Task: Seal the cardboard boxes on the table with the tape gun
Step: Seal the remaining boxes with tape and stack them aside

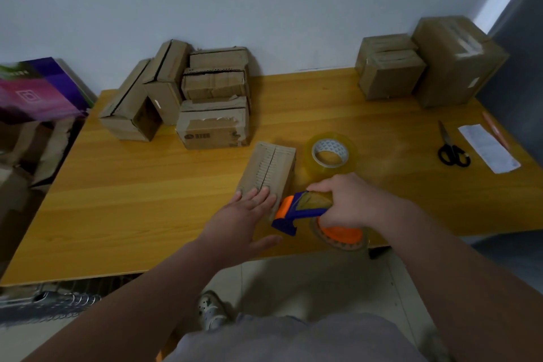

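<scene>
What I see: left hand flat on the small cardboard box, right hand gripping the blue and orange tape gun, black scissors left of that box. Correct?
One slip: the head view shows the black scissors far right of the small cardboard box, not left. The left hand does lie flat on it, and the right hand grips the blue and orange tape gun.

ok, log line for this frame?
left hand: flat on box | right hand: grips tape gun at box's near end
</scene>
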Available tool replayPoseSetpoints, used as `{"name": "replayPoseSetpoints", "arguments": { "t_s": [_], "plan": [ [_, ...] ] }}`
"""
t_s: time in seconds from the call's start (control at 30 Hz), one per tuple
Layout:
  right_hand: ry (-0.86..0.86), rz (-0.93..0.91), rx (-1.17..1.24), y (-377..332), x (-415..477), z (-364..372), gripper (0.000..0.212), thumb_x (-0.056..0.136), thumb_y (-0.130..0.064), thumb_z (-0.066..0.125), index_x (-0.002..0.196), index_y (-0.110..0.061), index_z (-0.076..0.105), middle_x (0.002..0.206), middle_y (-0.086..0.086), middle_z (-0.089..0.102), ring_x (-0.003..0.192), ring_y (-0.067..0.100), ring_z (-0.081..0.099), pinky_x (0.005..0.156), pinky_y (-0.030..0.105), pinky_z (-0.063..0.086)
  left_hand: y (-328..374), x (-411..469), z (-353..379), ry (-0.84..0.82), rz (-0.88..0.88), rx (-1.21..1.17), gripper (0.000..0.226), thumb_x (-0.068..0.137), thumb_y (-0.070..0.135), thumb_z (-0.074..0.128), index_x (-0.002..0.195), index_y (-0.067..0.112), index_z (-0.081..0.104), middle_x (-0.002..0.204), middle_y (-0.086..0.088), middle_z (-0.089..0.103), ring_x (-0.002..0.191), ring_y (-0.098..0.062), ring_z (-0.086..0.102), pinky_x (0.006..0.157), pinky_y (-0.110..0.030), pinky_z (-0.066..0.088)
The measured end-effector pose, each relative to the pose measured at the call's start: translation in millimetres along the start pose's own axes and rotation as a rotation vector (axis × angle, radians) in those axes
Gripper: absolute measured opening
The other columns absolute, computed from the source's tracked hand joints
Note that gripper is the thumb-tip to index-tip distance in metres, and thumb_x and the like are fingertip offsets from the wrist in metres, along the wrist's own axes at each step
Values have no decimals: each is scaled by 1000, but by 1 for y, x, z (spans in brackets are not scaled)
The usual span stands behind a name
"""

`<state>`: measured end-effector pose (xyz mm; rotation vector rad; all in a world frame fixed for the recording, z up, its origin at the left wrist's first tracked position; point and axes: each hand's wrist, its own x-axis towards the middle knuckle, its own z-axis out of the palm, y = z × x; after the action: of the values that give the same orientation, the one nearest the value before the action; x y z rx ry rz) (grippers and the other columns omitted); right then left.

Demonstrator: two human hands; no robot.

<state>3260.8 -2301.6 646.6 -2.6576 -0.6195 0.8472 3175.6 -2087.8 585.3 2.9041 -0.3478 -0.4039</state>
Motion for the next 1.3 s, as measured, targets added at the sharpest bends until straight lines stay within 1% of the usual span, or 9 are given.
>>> {"name": "replayPoseSetpoints", "arguments": {
  "t_s": [0.13,0.27,0.47,0.63,0.73,0.83,0.97,1.1,1.3],
  "plan": [
    [-105,56,99,5,13,-6,69,71,-25,73,136,-36,51,102,-5,61,86,15,63,73,31,56,3,0,-2,13,-16,-4,82,85,70,19,153,26,10,160,5,6,147,-10,3,117,-28,-5],
    [-175,71,93,7,21,-3,67,73,-27,69,137,-32,50,110,-4,58,92,14,60,78,29,55,7,1,-6,17,-38,-2,63,99,51,33,153,27,11,160,5,8,147,-11,5,119,-30,-2],
    [-187,101,104,16,17,-1,67,74,-27,68,138,-28,50,114,-4,53,91,11,55,70,24,50,13,4,-9,55,-82,-23,55,101,46,29,152,28,19,159,9,14,146,-8,9,117,-27,0],
    [-227,113,-76,12,11,-2,66,76,-36,69,137,-20,52,129,1,54,110,21,57,91,35,53,19,6,-10,95,-120,-15,52,101,45,29,150,27,27,158,8,22,145,-9,16,118,-29,7],
    [-294,142,-203,14,9,10,64,71,-43,73,127,-16,60,125,5,60,107,23,61,91,37,54,25,8,-13,120,-146,-5,50,101,44,29,147,25,33,155,7,29,143,-10,23,117,-30,16],
    [-183,171,-25,28,7,15,70,65,-45,78,128,-22,59,115,-1,62,98,19,62,84,35,56,35,13,-14,181,-210,40,45,100,46,32,137,24,45,141,6,48,128,-13,44,101,-28,39],
    [93,205,81,47,0,16,84,72,-65,68,143,-27,42,140,-1,49,122,20,49,98,37,46,51,24,-15,248,-346,120,37,98,50,38,112,22,58,109,3,63,99,-14,59,71,-24,43],
    [311,273,54,61,-2,29,50,96,-42,49,140,-18,44,130,6,55,114,25,53,90,37,46,58,29,-12,322,-360,150,23,100,34,40,109,23,58,107,4,65,100,-14,61,90,-26,43],
    [396,301,-67,78,-4,49,32,92,-25,57,123,-24,50,115,4,59,102,25,56,80,36,48,54,28,-3,364,-315,153,22,99,28,40,110,21,57,110,4,65,105,-15,60,97,-28,39]
  ]
}}
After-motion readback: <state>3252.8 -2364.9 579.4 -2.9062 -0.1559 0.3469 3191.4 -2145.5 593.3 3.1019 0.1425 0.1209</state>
